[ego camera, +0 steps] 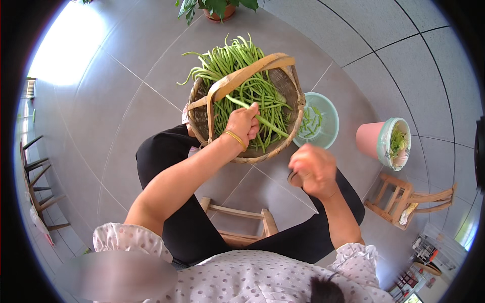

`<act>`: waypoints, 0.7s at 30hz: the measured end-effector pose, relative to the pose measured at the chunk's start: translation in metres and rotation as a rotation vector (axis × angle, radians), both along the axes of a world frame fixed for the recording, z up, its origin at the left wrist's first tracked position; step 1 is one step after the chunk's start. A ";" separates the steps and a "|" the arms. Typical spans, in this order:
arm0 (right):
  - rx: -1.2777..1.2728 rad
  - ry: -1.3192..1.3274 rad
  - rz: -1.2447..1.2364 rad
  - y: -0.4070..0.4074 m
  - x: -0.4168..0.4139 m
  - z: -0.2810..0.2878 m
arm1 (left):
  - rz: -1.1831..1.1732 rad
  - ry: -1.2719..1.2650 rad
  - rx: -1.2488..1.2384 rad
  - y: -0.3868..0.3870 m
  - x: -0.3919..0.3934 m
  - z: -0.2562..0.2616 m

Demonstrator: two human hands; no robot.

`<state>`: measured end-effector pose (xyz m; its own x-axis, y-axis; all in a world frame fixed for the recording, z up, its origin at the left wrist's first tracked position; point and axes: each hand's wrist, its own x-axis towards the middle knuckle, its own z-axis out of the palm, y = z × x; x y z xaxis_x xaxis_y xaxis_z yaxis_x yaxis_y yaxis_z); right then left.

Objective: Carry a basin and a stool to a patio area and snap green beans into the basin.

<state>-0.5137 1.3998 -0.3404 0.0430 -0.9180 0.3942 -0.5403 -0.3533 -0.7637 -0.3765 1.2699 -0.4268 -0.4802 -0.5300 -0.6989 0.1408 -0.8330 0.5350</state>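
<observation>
My left hand [243, 123], with a gold bangle at the wrist, grips a long green bean [271, 127] that runs from upper left to lower right over a woven basket [288, 81]. Heaped in that basket are many long green beans [231, 60], some hanging over its far rim. An arched bamboo handle [242, 77] spans it. Close to the near right side of the basket, my right hand [314, 170] is raised, curled and blurred by motion. A small dark curved thing [292, 178] shows at its fingers; its kind and whether it is held are unclear.
Right of the basket stands a pale green plastic basin [329, 113] with short bean pieces [310, 123] in it. Farther right are a lined pink bin [369, 140] holding green scraps and a small wooden chair [398, 200]. A potted plant [219, 11] stands ahead; a wooden stool [238, 212] is below.
</observation>
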 end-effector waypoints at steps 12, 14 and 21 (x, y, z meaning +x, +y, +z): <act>0.925 -0.341 -0.107 -0.027 -0.022 -0.045 | -0.094 0.135 -0.079 0.017 -0.012 0.014; 0.801 -0.127 -0.144 -0.024 -0.018 -0.046 | 0.038 0.095 0.034 0.004 -0.007 0.004; 0.372 -0.108 0.135 -0.005 0.002 -0.001 | 0.052 -0.006 0.048 0.002 0.000 -0.010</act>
<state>-0.5115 1.3950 -0.3412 0.1496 -0.9877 0.0452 -0.4181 -0.1046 -0.9024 -0.3766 1.2717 -0.4364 -0.4490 -0.5201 -0.7266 0.1812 -0.8493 0.4959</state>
